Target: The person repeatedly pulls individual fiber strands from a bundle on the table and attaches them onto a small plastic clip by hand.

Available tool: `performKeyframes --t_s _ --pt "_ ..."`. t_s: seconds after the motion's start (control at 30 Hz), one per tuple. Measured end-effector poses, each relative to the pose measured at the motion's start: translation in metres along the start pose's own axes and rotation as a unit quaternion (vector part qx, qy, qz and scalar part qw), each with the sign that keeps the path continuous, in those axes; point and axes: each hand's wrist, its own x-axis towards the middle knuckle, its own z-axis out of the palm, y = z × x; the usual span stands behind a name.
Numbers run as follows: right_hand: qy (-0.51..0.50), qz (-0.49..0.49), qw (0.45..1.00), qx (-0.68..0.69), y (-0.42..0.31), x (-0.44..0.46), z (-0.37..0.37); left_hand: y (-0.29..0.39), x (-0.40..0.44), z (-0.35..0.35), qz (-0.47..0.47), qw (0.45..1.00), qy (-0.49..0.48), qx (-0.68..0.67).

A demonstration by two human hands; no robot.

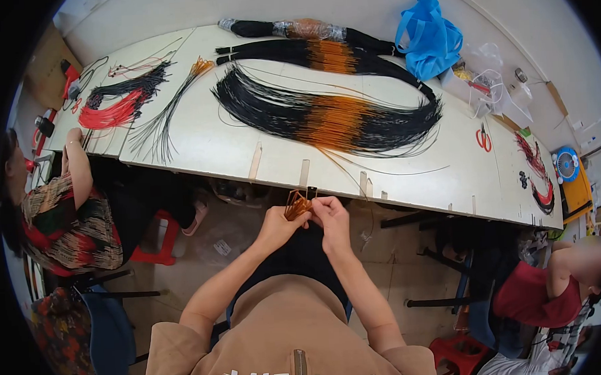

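Note:
My left hand is closed around a small bundle of orange wires, whose bent ends stick up past the fingers just below the table's front edge. Right beside it, my right hand has thumb and fingertips pinched together near the bundle. What sits in that pinch is too small to make out. A small dark piece shows at the table edge just above my hands. Beyond them, a wide spread of black wires with an orange middle lies on the table.
More black-and-orange wire bundles lie behind. A blue bag stands at the back right, and red-handled scissors lie nearer. Black and red wires are at left. One person sits left, another right.

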Motion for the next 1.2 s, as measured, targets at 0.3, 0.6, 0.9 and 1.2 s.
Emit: performKeyframes --t_s 0.3,0.6,0.9,1.2 --pt "-0.031 0.086 0.971 0.221 0.027 -0.032 -0.003 -0.004 -0.002 -0.023 -0.012 0.999 0.007 -0.036" --pt "-0.057 0.101 0.975 0.192 0.037 -0.036 -0.016 0.019 0.020 0.006 -0.101 0.977 -0.018 -0.187" --pt "-0.024 0.065 0.997 -0.041 -0.029 -0.011 -0.016 0.016 0.027 -0.010 0.001 0.996 0.035 -0.082" --pt "-0.043 -0.374 0.773 -0.510 -0.079 0.035 -0.038 0.059 0.050 -0.042 -0.020 0.993 -0.059 0.101"
